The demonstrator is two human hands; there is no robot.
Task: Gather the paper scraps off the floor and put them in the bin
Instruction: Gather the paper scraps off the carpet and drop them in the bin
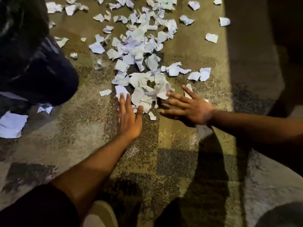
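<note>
Torn white paper scraps lie scattered over a speckled floor, thickest in one heap in the middle of the view. All places below are given from that heap.

Left hand lies flat at the heap's near-left edge, palm down, fingers straight and close together, tips touching the nearest scraps, thumb spread out to the side. It grips nothing.

Right hand is at the heap's near-right edge, palm down, fingers splayed wide, tips on or just against the crumpled pieces. It grips nothing. One small scrap lies partly under its fingers.

Both bare forearms reach in from the near side; a dark sleeve covers the left upper arm.

Left of the heap, a dark bag-like shape, blurred; cannot tell if it is the bin. More white paper lies just beside it on the near side.

Loose scraps trail off beyond the heap and to its right, well apart from the hands.

Right of the heap, a dark shadowed area; cannot tell what it is.
</note>
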